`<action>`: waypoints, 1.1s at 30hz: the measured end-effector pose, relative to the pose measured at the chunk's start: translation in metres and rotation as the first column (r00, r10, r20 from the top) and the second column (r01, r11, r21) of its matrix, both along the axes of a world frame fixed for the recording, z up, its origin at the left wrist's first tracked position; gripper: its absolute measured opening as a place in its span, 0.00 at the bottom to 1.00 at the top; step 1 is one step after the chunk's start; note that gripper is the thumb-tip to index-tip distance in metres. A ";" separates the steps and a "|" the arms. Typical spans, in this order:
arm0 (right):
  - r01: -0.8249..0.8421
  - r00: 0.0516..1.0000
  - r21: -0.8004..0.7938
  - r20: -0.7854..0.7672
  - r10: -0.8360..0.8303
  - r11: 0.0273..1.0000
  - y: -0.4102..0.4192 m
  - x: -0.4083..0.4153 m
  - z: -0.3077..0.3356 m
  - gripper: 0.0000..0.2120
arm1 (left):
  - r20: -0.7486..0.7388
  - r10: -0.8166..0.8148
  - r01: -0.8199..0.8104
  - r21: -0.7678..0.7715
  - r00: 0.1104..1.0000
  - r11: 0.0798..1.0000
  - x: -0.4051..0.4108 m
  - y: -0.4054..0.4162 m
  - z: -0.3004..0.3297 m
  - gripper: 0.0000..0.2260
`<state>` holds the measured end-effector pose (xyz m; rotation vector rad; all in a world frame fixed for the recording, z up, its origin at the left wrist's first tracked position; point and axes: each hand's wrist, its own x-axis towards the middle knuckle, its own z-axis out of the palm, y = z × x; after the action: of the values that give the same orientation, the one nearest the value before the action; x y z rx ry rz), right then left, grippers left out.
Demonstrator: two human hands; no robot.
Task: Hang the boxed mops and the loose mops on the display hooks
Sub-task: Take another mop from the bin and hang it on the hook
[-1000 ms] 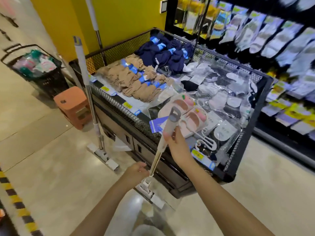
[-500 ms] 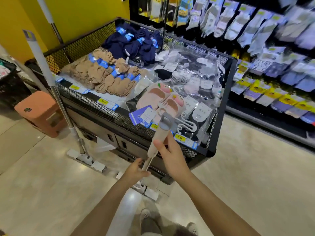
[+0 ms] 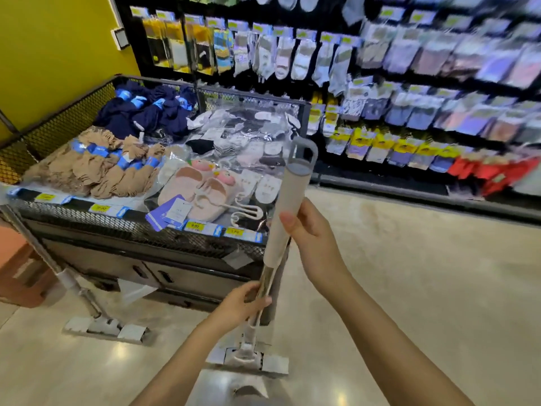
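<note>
I hold a loose mop (image 3: 288,206) upright in front of me. It has a cream grip with a grey hanging loop on top, a metal pole and a white flat head (image 3: 248,360) just above the floor. My right hand (image 3: 310,238) grips the cream part near its lower end. My left hand (image 3: 244,303) holds the metal pole lower down. A second loose mop (image 3: 73,285) leans against the bin's left front, its head (image 3: 105,328) on the floor. No display hooks for mops or boxed mops are in view.
A black mesh bin (image 3: 140,230) full of socks and slippers stands straight ahead. A dark wall rack of hanging socks (image 3: 395,83) runs along the right. An orange stool (image 3: 17,273) sits at the far left. A yellow wall (image 3: 58,48) rises behind. Beige floor (image 3: 424,288) spreads to the right.
The view has swung to the right, bringing the sock rack into sight. The held mop has risen higher and more upright. Both hands keep their hold on it.
</note>
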<state>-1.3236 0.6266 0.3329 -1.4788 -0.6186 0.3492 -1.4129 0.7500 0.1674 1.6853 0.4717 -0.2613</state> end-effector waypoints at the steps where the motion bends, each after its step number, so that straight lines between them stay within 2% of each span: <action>1: 0.035 0.999 0.001 0.003 -0.035 0.999 -0.019 0.003 0.006 0.08 | 0.013 -0.024 0.024 0.000 1.000 1.000 0.006 -0.017 0.005 0.09; 4: 0.125 0.992 -0.014 0.022 -0.124 0.992 -0.081 0.008 0.020 0.07 | 0.038 -0.108 0.106 0.032 0.993 0.994 0.025 -0.073 0.016 0.05; 8: 0.271 0.962 -0.031 0.045 -0.270 0.962 -0.172 0.013 0.033 0.08 | 0.080 -0.216 0.212 0.052 0.973 0.976 0.046 -0.160 0.020 0.11; 13: 0.462 0.886 -0.033 0.057 -0.460 0.886 -0.290 0.015 0.048 0.26 | 0.169 -0.321 0.327 -0.006 0.932 0.945 0.071 -0.278 0.026 0.14; 17: 0.620 0.783 -0.031 0.088 -0.616 0.784 -0.383 0.010 0.061 0.26 | 0.227 -0.431 0.446 -0.016 0.873 0.895 0.090 -0.373 0.037 0.10; 21: 0.765 0.641 -0.001 0.091 -0.762 0.644 -0.468 -0.001 0.078 0.30 | 0.302 -0.555 0.577 0.021 0.775 0.817 0.105 -0.463 0.057 0.11; 25: 0.862 0.500 0.051 0.071 -0.863 0.504 -0.536 -0.003 0.088 0.28 | 0.376 -0.626 0.672 0.014 0.683 0.741 0.119 -0.541 0.076 0.12; 27: 0.896 0.436 0.075 0.044 -0.899 0.439 -0.574 0.000 0.091 0.21 | 0.398 -0.649 0.711 -0.015 0.649 0.703 0.131 -0.580 0.084 0.10; 31: 0.916 0.395 0.046 0.069 -0.916 0.398 -0.647 0.019 0.090 0.07 | 0.451 -0.699 0.788 -0.015 0.555 0.616 0.168 -0.659 0.095 0.12; 33: 0.930 0.360 0.039 0.091 -0.928 0.365 -0.683 0.035 0.090 0.05 | 0.465 -0.726 0.821 0.000 0.506 0.572 0.191 -0.702 0.097 0.12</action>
<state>-1.2890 -0.0568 0.4226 -1.6331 0.2574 -0.6537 -1.2216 0.0476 0.2646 1.5659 -0.6915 -0.5740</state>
